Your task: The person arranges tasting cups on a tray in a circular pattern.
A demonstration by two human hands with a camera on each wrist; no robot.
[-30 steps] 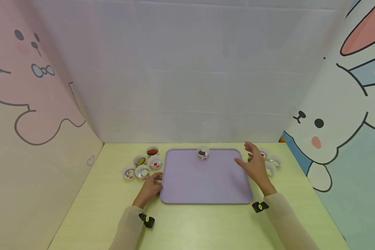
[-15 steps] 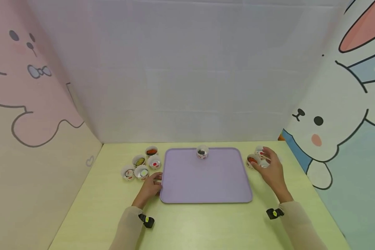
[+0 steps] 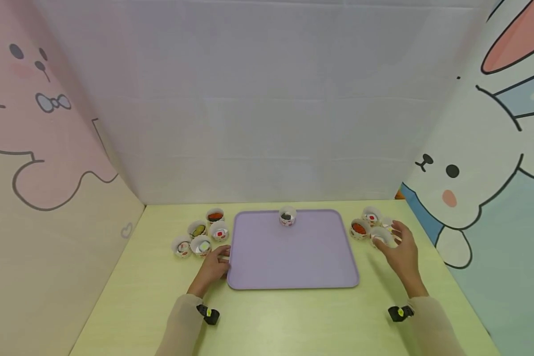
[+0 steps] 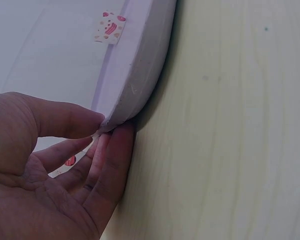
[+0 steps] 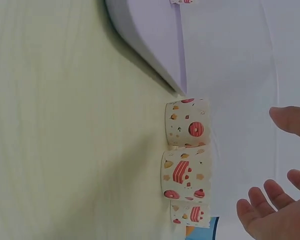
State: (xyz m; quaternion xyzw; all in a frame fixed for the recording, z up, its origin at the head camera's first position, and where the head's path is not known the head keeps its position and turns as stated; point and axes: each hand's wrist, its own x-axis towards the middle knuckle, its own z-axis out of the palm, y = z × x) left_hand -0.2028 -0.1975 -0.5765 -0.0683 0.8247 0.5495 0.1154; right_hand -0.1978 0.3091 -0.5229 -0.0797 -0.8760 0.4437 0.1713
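On the tray rim, left grip plainly pinched in wrist view only; right grip loose.

The head view looks forward and down; nearer, sideways-turned wrist views both share the tray.

- White backdrop behind the pale wood-grain table
- Cartoon rabbit on the right wall
- Pink bow-tied cartoon animal and small heart, left wall

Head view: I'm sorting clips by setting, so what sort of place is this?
Probably an indoor tabletop booth, perhaps set up for filming: a white sheet stands behind the pale table, and a big cartoon rabbit decorates the right side.
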